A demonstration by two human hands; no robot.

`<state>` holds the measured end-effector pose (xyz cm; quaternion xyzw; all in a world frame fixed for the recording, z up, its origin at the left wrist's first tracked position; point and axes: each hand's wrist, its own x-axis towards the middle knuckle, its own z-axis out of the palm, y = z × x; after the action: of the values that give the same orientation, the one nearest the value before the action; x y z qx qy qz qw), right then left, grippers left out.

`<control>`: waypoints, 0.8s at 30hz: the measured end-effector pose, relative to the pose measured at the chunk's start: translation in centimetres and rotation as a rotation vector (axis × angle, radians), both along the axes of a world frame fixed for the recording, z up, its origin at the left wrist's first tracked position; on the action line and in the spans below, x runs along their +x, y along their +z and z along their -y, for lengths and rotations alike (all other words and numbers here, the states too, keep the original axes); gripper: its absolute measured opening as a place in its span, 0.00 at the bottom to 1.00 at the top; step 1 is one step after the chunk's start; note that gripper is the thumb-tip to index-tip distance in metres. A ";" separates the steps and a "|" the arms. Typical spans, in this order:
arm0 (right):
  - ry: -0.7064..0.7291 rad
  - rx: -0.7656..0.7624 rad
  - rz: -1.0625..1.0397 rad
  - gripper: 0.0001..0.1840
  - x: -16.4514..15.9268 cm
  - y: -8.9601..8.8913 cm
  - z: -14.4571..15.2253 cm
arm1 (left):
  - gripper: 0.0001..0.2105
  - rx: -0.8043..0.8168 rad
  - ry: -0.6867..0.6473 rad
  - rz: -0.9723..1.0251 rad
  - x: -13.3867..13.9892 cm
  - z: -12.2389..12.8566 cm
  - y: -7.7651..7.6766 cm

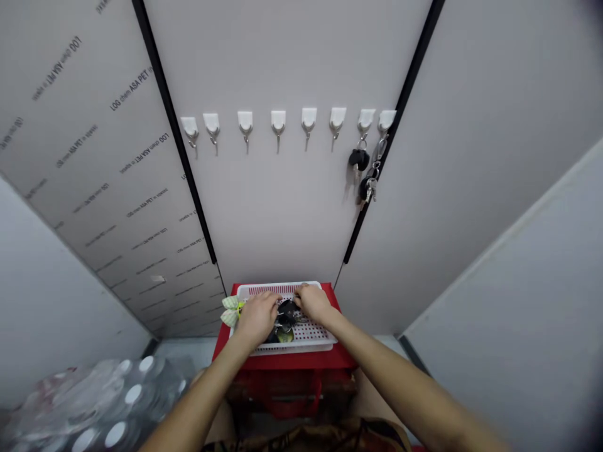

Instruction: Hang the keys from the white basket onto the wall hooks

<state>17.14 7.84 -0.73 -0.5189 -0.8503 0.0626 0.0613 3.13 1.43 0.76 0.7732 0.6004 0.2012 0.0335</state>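
Observation:
A white perforated plastic basket (pixel 313 336) sits on a red box, with a bunch of keys (pixel 286 314) with black heads inside it. My left hand (pixel 258 317) reaches in from the left, its fingers curled closed at the bunch's left side. From the right, my right hand (pixel 313 301) pinches at the upper right of the same bunch. Exactly which key or ring each hand grips is partly hidden by the fingers. Beside my left hand, a pale green leaf-shaped ornament (pixel 230 311) hangs over the basket's left rim. A round yellowish-green tag (pixel 285 336) lies below the keys.
Several white hooks (pixel 277 120) run in a row along the grey wall panel. Keys with black heads (pixel 359 159) hang from the second hook from the right, and another key set (pixel 368 187) from the rightmost. The red box (pixel 292 361) supports the basket. Wrapped bottles (pixel 134 394) stand lower left.

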 end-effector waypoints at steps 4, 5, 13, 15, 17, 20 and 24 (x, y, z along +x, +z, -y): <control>-0.016 0.007 0.008 0.12 -0.2 0.4 -0.2 | 0.12 -0.031 0.026 -0.026 0.0 -0.1 0.0; -0.015 0.004 -0.009 0.12 -0.1 0.6 -0.2 | 0.12 -0.041 0.027 -0.011 -0.1 -0.2 0.0; 0.087 -0.226 -0.679 0.09 0.8 5.0 -0.1 | 0.16 0.005 -0.076 0.445 1.2 -1.7 1.7; 0.097 -0.304 -0.817 0.08 0.8 6.4 0.0 | 0.16 -0.004 -0.124 0.564 1.9 -2.3 2.5; 0.108 -0.337 -0.914 0.07 0.9 7.8 -0.1 | 0.13 -0.050 -0.184 0.691 2.6 -3.0 3.3; 0.075 -0.312 -1.045 0.05 1.3 10.5 -0.8 | 0.10 -0.146 -0.256 0.916 3.4 -3.9 5.2; 0.013 -0.172 -1.203 0.05 2.0 15.8 -2.4 | 0.10 -0.191 -0.210 1.168 4.4 -5.1 9.9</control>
<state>19.17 10.25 15.03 -0.3905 -0.6617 0.4136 0.4885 7.53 6.56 10.66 0.5834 0.4184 0.5338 0.4469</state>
